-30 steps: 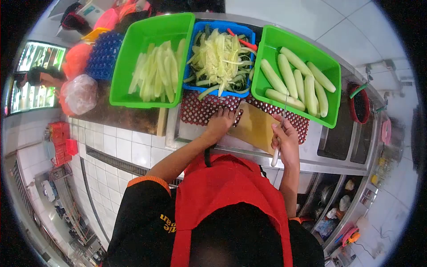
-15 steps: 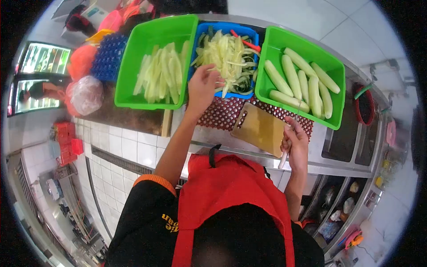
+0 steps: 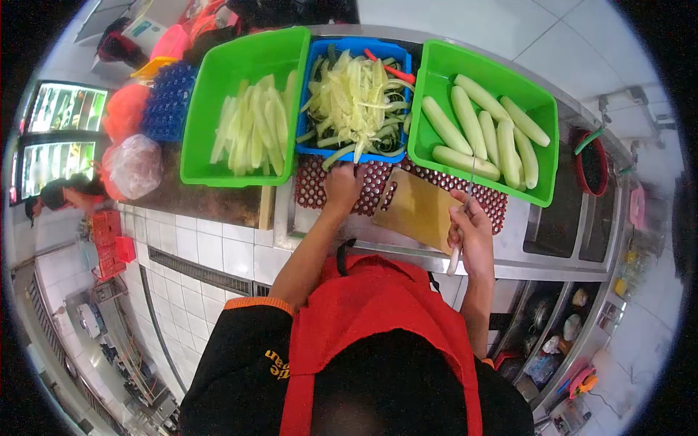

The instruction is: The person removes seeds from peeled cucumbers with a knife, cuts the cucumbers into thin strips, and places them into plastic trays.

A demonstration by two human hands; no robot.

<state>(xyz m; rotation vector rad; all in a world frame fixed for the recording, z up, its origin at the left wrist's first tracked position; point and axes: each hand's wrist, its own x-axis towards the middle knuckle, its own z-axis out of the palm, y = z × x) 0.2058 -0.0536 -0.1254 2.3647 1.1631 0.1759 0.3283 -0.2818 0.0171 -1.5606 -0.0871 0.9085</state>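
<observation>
My left hand (image 3: pixel 343 187) is over the red perforated mat (image 3: pixel 311 190), at the near edge of the blue tray (image 3: pixel 301 116); its fingers are bent and their tips are hard to make out. The tray holds pale shavings and seeds (image 3: pixel 356 91) over green peel. My right hand (image 3: pixel 472 231) grips a knife (image 3: pixel 456 258) by its pale handle, blade pointing away, beside the cutting board (image 3: pixel 414 211). Whole peeled cucumbers (image 3: pixel 469 120) lie in the right green basin (image 3: pixel 545 163). Long cut pieces (image 3: pixel 254 127) lie in the left green basin (image 3: pixel 243 54).
A red-handled tool (image 3: pixel 392 69) rests on the blue tray. Left of the basins are a blue crate (image 3: pixel 169 102) and a plastic bag (image 3: pixel 136 167). A dark red bucket (image 3: pixel 592 167) stands at the right. Another person (image 3: pixel 69 195) is at the far left.
My left hand rose off the mat beside the blue tray, then came back down to the tray's near edge. My right hand still holds the knife. The whole view has shifted slightly.
</observation>
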